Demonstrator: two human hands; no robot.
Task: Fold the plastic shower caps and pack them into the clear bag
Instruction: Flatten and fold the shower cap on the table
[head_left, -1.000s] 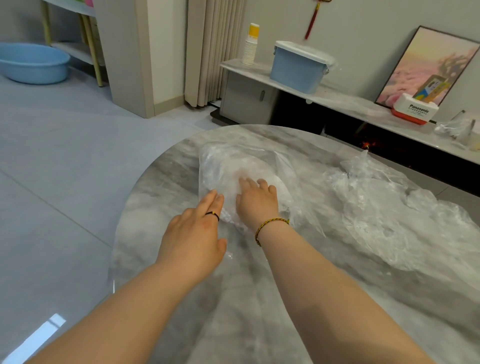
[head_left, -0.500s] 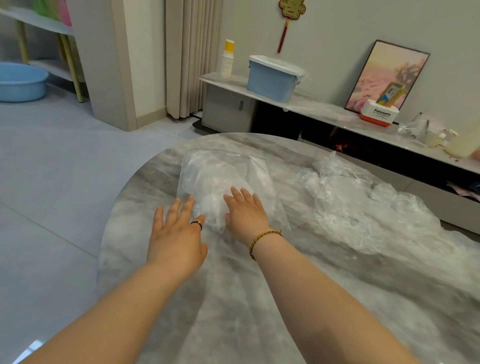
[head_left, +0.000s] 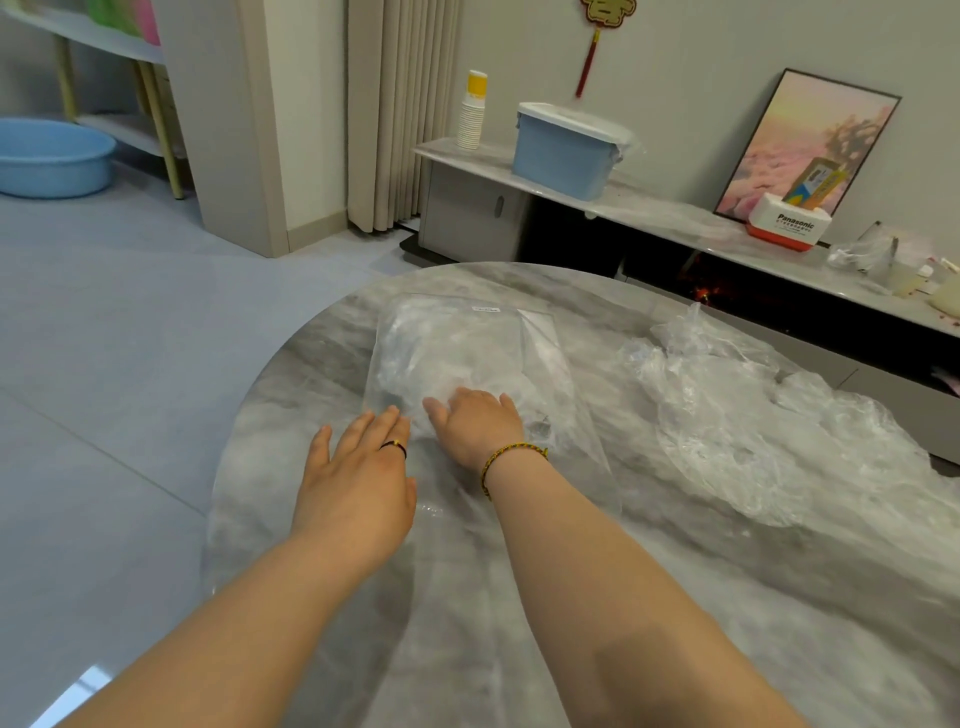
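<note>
A clear bag (head_left: 470, 353) is laid flat on the grey marble counter (head_left: 301, 374), near its rounded far-left edge, with the open mouth turned toward the near edge. A white bundle of folded shower caps (head_left: 441, 364) is seen inside the bag, bunched in its far half.

The right hand (head_left: 478, 423) is placed palm down on the near part of that bundle, the thumb stretched out to the left. Its fingertips are lost in the crinkled plastic, so it cannot be told whether they are bent around anything or simply pressed down, nor whether the hand is inside the bag or on top of it. A braided yellow bracelet (head_left: 511, 452) is worn on the wrist.

The left hand (head_left: 358, 467) is held just beside the right one, palm down over the bag's near-left edge, its fingers straight and slightly apart with nothing gripped. A dark ring (head_left: 394, 447) is worn on one finger.

A loose heap of unfolded shower caps (head_left: 769, 415) is spread along the right side of the counter, apart from the bag.

Beyond the far edge, a blue lidded tub (head_left: 563, 156) and a stack of paper cups (head_left: 471, 117) are set on a low cabinet (head_left: 478, 208).
</note>
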